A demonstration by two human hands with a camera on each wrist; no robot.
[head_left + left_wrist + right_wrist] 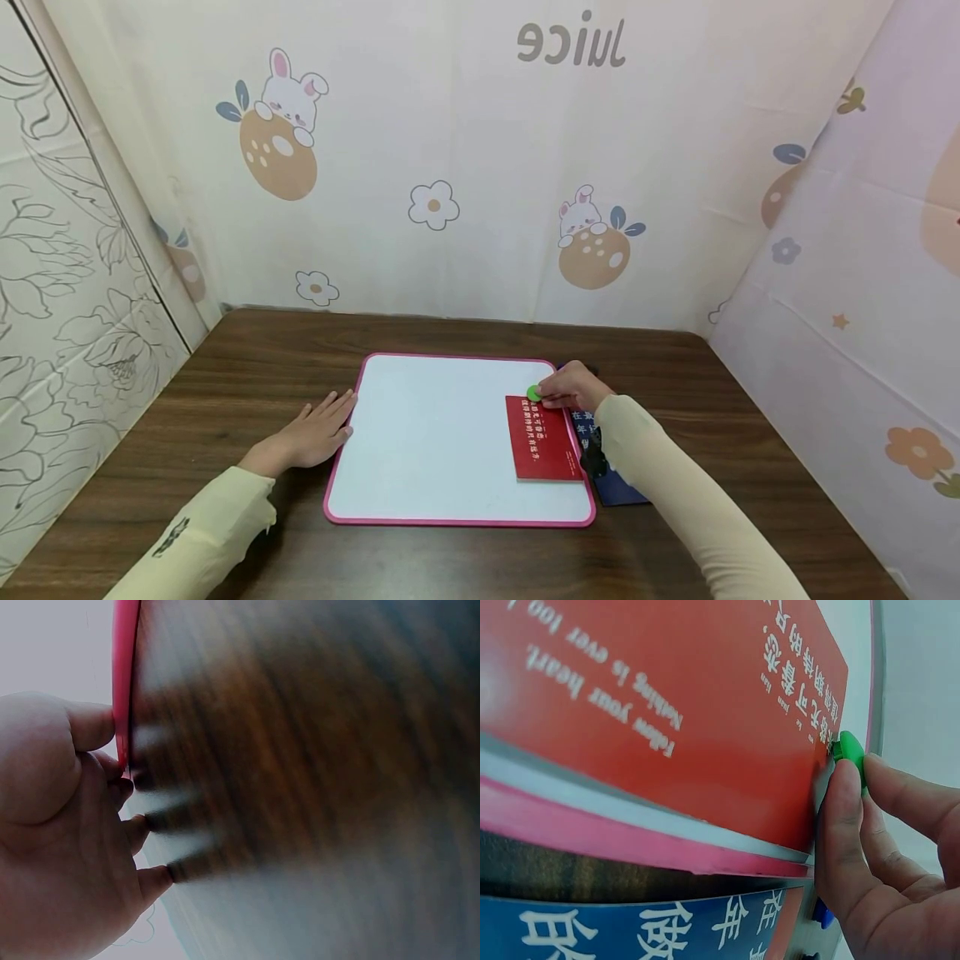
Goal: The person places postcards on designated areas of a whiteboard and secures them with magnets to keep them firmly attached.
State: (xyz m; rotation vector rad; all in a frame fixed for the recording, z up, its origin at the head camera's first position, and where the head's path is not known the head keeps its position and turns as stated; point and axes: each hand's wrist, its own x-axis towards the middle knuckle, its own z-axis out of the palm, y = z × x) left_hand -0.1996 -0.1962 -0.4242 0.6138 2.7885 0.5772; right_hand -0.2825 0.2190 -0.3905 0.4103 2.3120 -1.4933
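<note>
A small whiteboard (427, 442) with a pink rim lies flat on the dark wooden table. My right hand (573, 386) pinches a round green magnet (851, 754) between thumb and fingers at the top edge of a red booklet (543, 442). The booklet, printed with white characters, lies on the board's right side and overlaps its pink rim. My left hand (318, 429) rests palm down at the board's left side, fingers spread and thumb against the pink rim (124, 667).
A dark blue booklet (618, 490) with white characters lies just right of the board, partly hidden beneath my right forearm. Beyond it, a small blue object (823, 913) shows behind my right fingers. A patterned curtain (480, 208) hangs behind the table (285, 342).
</note>
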